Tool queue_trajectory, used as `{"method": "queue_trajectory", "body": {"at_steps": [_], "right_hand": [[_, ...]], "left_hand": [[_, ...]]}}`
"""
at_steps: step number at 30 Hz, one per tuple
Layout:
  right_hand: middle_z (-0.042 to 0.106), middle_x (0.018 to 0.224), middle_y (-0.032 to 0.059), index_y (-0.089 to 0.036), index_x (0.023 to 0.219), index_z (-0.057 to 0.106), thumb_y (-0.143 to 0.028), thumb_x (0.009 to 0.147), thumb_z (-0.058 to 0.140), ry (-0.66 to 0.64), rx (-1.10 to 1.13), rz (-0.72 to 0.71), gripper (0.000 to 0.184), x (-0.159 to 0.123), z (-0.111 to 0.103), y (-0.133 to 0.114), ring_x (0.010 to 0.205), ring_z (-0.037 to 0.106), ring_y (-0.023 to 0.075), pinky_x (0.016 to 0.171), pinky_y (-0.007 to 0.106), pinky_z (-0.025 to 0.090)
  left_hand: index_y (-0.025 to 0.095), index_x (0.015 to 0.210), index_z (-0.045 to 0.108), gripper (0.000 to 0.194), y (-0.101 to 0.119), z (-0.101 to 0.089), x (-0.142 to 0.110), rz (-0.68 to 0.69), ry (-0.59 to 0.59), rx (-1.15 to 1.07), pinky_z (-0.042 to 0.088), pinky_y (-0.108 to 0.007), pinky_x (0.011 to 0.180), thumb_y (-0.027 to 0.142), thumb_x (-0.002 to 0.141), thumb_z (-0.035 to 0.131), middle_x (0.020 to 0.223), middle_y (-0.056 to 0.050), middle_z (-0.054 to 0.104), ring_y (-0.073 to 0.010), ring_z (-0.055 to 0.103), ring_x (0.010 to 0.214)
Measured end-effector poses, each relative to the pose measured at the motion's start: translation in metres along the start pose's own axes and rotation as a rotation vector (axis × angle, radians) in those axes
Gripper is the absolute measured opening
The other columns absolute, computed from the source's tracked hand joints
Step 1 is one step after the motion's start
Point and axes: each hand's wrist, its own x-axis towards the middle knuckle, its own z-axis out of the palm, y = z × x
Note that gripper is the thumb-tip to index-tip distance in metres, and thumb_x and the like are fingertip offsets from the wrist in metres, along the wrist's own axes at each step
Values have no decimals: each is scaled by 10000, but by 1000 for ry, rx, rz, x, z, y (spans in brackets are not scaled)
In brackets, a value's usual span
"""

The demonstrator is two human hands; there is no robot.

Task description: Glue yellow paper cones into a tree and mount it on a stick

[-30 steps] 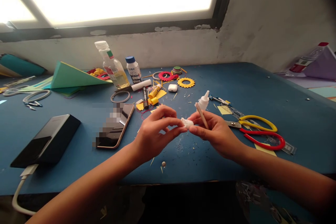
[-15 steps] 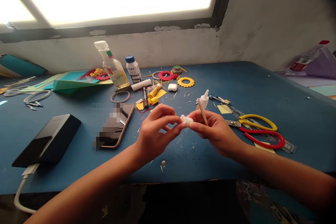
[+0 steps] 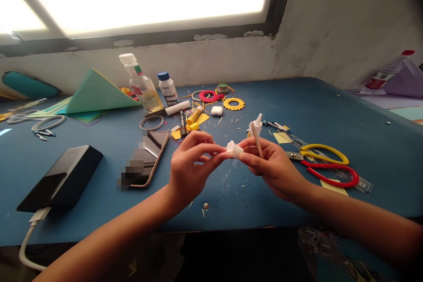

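Between my two hands is a small white lump (image 3: 234, 150) with a rough, uneven surface; I cannot make out what it is made of. My left hand (image 3: 193, 165) pinches its left side between thumb and fingertips. My right hand (image 3: 271, 163) grips its right side with thumb and index finger, and a thin wooden stick (image 3: 257, 140) also rests in that hand, pointing up. Just behind the right hand stands a white nozzle bottle (image 3: 257, 126). Scissors (image 3: 325, 161) with one yellow and one red handle lie to the right of it.
A phone (image 3: 153, 158) and a black power bank (image 3: 61, 178) with a white cable lie at left. Behind are an oil-like bottle (image 3: 145, 90), a blue-capped bottle (image 3: 168, 88), a yellow gear-shaped ring (image 3: 234, 104) and a white earbud case (image 3: 217, 110). Green paper (image 3: 95, 94) stands up at back left.
My left fingers have shifted slightly left on the white lump, so more of it shows. The green paper at back left has risen into a peak.
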Motion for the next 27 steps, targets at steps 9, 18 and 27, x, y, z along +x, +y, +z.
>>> {"method": "queue_trajectory", "body": {"at_steps": [9,18,27], "right_hand": [[615,729,-13,-233,841,666,-381,685,795,59,-175,-100,251,-2,-5,7,606,485,106,542,245,398],[457,543,-42,-261,841,676,-343,720,764,98,-390,-324,170,-11,1,2,475,374,104,426,249,310],[505,576,-5,-260,771,697,-347,676,793,172,-461,-351,161,-12,0,2,591,511,170,474,281,373]], "left_hand": [[211,921,707,227,6,-4,3,145,-53,45,559,-153,523,147,712,767,839,6,574,-77,589,706],[193,854,690,122,6,-4,4,250,-102,140,516,-202,548,132,756,728,786,2,577,-85,578,663],[150,799,663,82,8,-1,3,262,-92,162,524,-182,548,109,756,720,783,-10,574,-78,580,653]]}}
